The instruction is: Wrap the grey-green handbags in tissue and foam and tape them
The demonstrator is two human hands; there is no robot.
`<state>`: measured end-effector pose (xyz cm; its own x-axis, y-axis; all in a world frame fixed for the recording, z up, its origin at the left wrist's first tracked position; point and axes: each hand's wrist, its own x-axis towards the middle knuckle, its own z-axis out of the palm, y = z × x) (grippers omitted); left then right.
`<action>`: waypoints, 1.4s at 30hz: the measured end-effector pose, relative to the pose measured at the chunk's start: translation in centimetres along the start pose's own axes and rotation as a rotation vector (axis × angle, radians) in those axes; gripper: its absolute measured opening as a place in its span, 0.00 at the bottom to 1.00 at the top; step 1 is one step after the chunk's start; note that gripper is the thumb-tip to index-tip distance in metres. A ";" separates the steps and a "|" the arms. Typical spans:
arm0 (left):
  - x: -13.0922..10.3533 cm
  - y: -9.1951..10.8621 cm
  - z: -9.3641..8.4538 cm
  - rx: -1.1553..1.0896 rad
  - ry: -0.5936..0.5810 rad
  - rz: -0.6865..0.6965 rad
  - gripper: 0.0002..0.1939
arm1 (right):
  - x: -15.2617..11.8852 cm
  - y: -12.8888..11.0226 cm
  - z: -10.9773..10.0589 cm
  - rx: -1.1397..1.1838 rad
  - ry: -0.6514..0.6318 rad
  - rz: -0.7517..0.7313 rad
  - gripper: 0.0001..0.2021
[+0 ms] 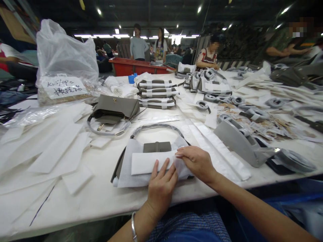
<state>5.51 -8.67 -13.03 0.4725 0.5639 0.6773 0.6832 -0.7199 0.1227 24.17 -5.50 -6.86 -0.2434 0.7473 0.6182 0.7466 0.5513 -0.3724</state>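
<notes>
In front of me lies a grey-brown handbag (pixel 156 147), its wrapped handle (pixel 157 126) arching away from me. White tissue paper (pixel 126 174) covers most of its front, and a white foam strip (pixel 148 163) rests across it below the flap tab. My left hand (pixel 163 183) lies flat with fingers spread, pressing on the strip and the tissue. With fingertips pinched, my right hand (pixel 198 163) holds the tissue's edge at the bag's right side. A second handbag (pixel 117 109), its handle also wrapped, lies just behind to the left.
Foam sheets (pixel 54 151) spread over the left of the table beneath a labelled plastic bag (pixel 67 57). Wrapped handbags (pixel 157 92) are stacked at the back. To the right sit a tape dispenser (pixel 237 139), white strips (pixel 219 151) and coiled straps (pixel 257 114). A co-worker (pixel 208 55) works across the table.
</notes>
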 end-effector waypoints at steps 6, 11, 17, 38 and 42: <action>0.4 -0.4 -0.5 -0.040 0.029 0.046 0.14 | -0.2 1.4 1.4 0.111 -0.123 0.205 0.07; 1.2 -0.6 -1.1 -0.026 -0.005 0.017 0.16 | 0.5 2.0 1.4 0.107 -0.218 0.281 0.05; 1.0 -0.5 -1.0 0.080 -0.103 0.093 0.22 | 1.7 1.7 1.6 0.013 -0.310 0.359 0.07; 0.6 -2.4 0.0 0.206 -0.045 0.277 0.25 | -2.5 18.4 -21.5 -0.042 -0.261 1.217 0.19; 0.5 -2.3 0.0 0.224 -0.053 0.265 0.25 | -1.9 18.7 -21.3 0.126 -0.304 1.268 0.18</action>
<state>4.14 -6.73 -12.99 0.6743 0.3936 0.6249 0.6353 -0.7405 -0.2191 51.83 -4.54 -0.25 0.4401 0.8128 -0.3816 0.4992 -0.5747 -0.6484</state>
